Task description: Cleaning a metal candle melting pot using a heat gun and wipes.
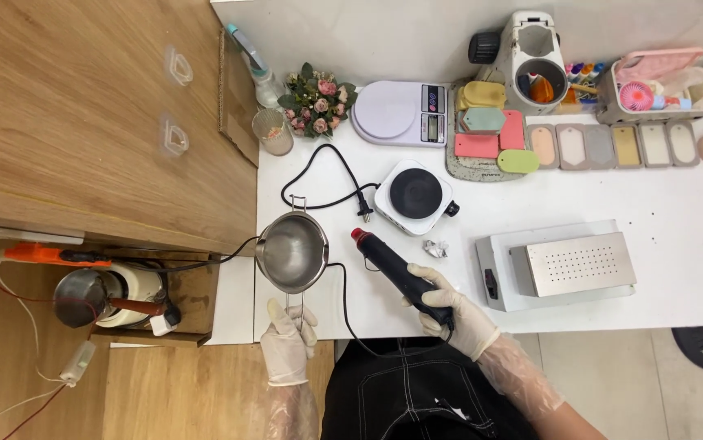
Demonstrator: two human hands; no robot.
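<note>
This looks like a small craft studio — likely for candle or wax work. A white desk [612,204] carries a digital scale [400,112], a small hot plate [415,195], rows of pastel moulds [612,146] and a metal warming box [579,263] — beside it, a wooden shelf unit [82,122] holds pots and cables.

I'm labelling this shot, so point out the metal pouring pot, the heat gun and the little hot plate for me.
metal pouring pot [292,251], head view, on the inside of its bowl.
heat gun [392,266], head view, on the black barrel ahead of the gloved hand.
hot plate [416,194], head view, on its round black heating disc.
</note>
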